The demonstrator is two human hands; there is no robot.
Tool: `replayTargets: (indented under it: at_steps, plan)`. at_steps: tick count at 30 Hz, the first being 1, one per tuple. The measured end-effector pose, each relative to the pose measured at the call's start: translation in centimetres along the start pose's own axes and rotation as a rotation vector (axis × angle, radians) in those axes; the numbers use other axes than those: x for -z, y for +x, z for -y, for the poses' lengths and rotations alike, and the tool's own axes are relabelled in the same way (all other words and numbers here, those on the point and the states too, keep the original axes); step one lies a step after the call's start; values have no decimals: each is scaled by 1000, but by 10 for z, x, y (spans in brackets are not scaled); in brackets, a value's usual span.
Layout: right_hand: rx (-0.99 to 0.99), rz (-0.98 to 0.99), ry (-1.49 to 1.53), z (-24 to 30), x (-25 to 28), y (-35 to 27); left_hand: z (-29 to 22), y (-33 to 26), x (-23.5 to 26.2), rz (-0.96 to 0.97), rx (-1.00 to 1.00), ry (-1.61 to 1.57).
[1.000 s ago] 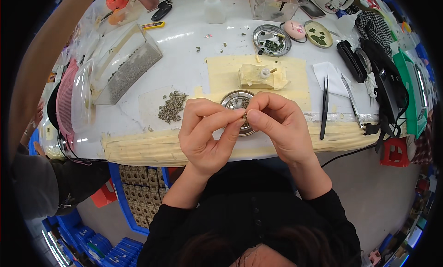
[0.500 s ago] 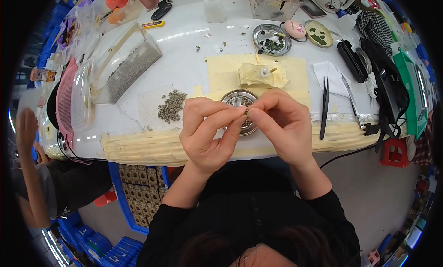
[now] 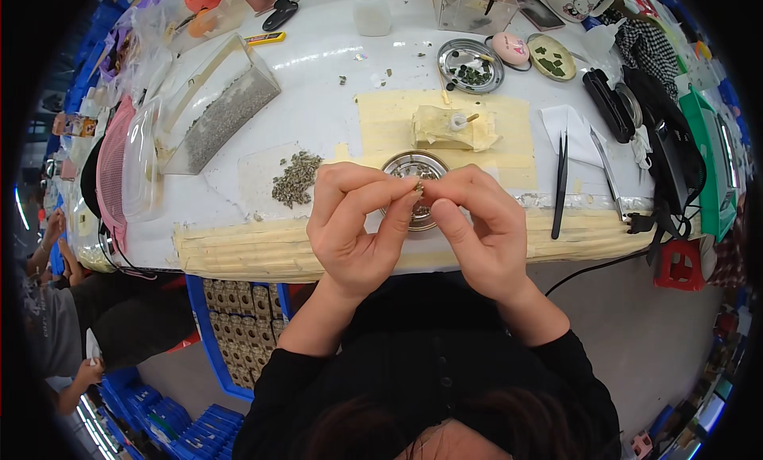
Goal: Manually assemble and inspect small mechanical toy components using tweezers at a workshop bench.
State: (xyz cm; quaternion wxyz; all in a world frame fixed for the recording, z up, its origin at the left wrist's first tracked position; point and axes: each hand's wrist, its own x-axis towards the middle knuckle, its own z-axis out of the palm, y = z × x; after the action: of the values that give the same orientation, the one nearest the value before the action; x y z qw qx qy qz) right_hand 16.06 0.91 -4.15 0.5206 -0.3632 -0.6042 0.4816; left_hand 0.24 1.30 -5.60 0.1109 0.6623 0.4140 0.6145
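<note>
My left hand (image 3: 354, 221) pinches a tiny greenish piece (image 3: 418, 188) between thumb and fingertips; its exact kind is too small to make out. My right hand (image 3: 485, 229) is open, with its thumb apart from its index finger. Its index fingertip lies against or right beside that piece. Both hands are held over a round metal dish (image 3: 415, 159) of small grey-green bits, partly hidden by my fingers. Left of my left hand, a heap of similar small bits (image 3: 296, 179) lies on a clear sheet.
Beyond the dish stands a tape-covered block (image 3: 451, 130) with a small stick. Black tweezers (image 3: 559, 190) and silver tweezers (image 3: 607, 174) lie at right. A clear bin of grey granules (image 3: 222, 122) stands at left. A blue crate (image 3: 199, 317) sits below the table edge; another person's hand (image 3: 89, 372) shows left.
My right thumb has come away from the index finger and dropped lower. My left hand keeps its pinch. At far left, the other person's raised arm has lowered.
</note>
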Motion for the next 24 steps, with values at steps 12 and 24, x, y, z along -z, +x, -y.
replayTargets:
  at_steps: [12,24]
  plan:
    - [246,-13,-286,16,7,1,0,0,-1,2,-46,74]
    - [-324,-2,470,7,0,-1,0,1,1,19,-74,49]
